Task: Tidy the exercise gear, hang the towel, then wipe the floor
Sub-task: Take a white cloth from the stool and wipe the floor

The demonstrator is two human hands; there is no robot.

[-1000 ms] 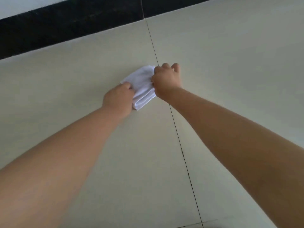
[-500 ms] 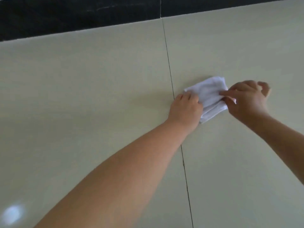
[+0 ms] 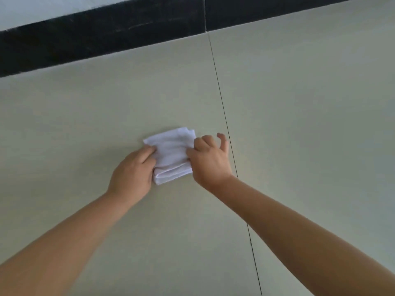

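Cloth (image 3: 171, 154): white, folded into layers, lying flat on the pale floor tile (image 3: 85, 124) left of the grout line (image 3: 224, 116).
Left hand (image 3: 132, 171): I see fingers curled onto its left edge.
Right hand (image 3: 210, 161): pinching its right edge.

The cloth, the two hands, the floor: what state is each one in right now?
White cloth: folded, lying flat on the floor.
Left hand: fingers curled, gripping the cloth's left edge.
Right hand: pinching the cloth's right edge, outer fingers lifted.
Floor: pale tile, cloth left of the seam.
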